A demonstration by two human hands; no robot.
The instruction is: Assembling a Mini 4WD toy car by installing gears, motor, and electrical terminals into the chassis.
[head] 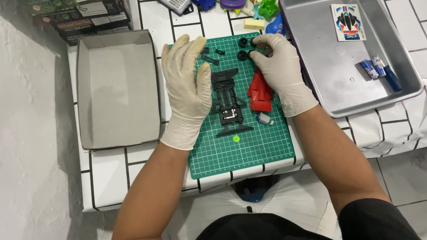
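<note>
Black toy-car chassis (pixel 229 102) centred on my green cutting mat (pixel 242 153) | left hand (pixel 188 86) open beside it | right hand (pixel 280 71) pinching small black wheels (pixel 243 48) | red car body (pixel 261 93) alongside | metal tray (pixel 332 68) close right.

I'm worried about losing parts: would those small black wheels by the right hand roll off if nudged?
Probably not far: the small black round wheels seem to lie flat on the green cutting mat. On edge they'd likely roll. They look light, so the gloved right hand could scatter them.
</note>
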